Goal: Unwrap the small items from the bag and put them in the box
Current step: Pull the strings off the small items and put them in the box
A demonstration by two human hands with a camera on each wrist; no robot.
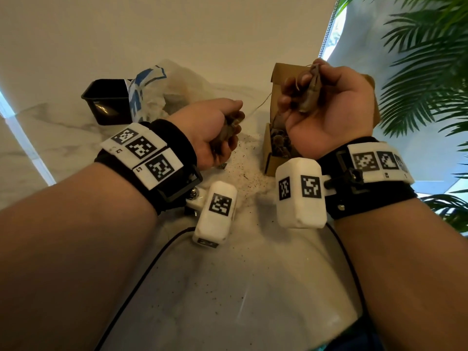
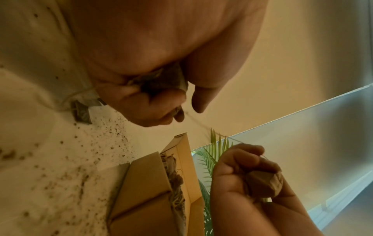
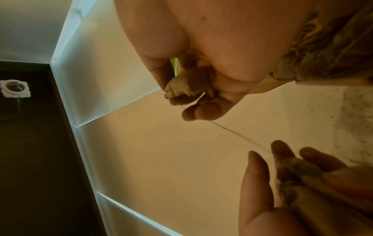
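My left hand [image 1: 231,138] grips a small brown tea bag [image 1: 228,130] just above the marble table. My right hand [image 1: 298,97] is raised over the open cardboard box [image 1: 271,158], its fingers curled round another brown tea bag [image 1: 310,95]. A thin string [image 1: 258,106] runs taut between the two hands. In the left wrist view the left hand [image 2: 157,102] closes on its tea bag [image 2: 163,79], and the box [image 2: 145,180] holds several tea bags. In the right wrist view the right hand [image 3: 201,108] pinches its tea bag [image 3: 187,86] and the string [image 3: 238,134].
A white and blue plastic bag [image 1: 157,89] lies at the back left, next to a black tub [image 1: 106,100]. Loose tea grains [image 1: 243,171] are scattered on the marble beside the box. A scrap of wrapper [image 2: 81,114] lies under the left hand. A palm plant [image 1: 425,72] stands at the right.
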